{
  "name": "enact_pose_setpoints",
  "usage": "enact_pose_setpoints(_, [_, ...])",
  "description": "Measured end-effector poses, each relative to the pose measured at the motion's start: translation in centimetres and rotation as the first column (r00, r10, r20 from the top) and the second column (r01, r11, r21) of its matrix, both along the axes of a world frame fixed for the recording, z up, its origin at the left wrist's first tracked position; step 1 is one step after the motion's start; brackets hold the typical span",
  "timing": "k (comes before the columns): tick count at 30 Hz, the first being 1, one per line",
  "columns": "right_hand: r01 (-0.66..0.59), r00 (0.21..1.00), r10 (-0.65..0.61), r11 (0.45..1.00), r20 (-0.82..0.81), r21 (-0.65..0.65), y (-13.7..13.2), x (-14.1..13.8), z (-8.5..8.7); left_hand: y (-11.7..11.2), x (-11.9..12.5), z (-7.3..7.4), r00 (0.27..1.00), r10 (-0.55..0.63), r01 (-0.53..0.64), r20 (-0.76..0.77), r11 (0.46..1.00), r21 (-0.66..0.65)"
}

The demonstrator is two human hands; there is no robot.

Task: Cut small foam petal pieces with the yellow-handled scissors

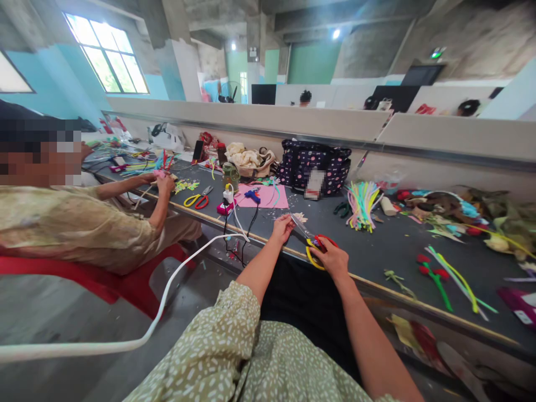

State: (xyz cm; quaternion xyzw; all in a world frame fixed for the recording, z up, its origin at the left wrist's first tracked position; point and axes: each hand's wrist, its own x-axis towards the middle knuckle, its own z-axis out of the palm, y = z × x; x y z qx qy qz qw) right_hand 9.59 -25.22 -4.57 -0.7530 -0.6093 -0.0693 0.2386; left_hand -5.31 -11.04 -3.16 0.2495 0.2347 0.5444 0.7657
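Note:
My right hand (332, 258) is closed around the yellow and red handles of a pair of scissors (312, 241), blades pointing up and left. My left hand (283, 226) pinches a small pale piece (300, 216) right at the blade tips. Both hands hover over the near edge of the dark grey table (377, 245).
A person in a pale shirt (75, 223) sits at my left on a red chair, hands on the table. A second pair of scissors (197, 200), a pink sheet (264, 196), a dotted bag (316, 162), a bundle of pipe cleaners (360, 205) and red-topped green stems (435, 279) lie about. A white cable (176, 273) crosses my lap.

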Motion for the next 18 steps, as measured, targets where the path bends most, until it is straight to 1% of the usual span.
enact_pose_setpoints(5, [-0.01,1.0,0.01,1.0,-0.001,0.02,0.11,0.16,-0.24,-0.06,-0.05,0.08,0.999,-0.011,0.01,0.042,1.0,0.025])
enact_pose_setpoints(8, [-0.02,1.0,0.019,0.999,0.002,0.035,0.15,0.26,-0.32,-0.02,-0.02,0.03,0.998,-0.012,0.011,0.059,1.0,0.019])
enact_pose_setpoints(14, [-0.028,1.0,0.028,0.999,0.013,0.03,0.19,0.35,-0.36,0.05,-0.01,0.0,0.999,-0.007,0.007,0.033,1.0,-0.012])
enact_pose_setpoints(18, [-0.013,1.0,0.013,1.0,0.018,0.026,0.15,0.24,-0.25,0.12,0.0,-0.07,0.999,-0.006,0.006,0.046,1.0,-0.013])
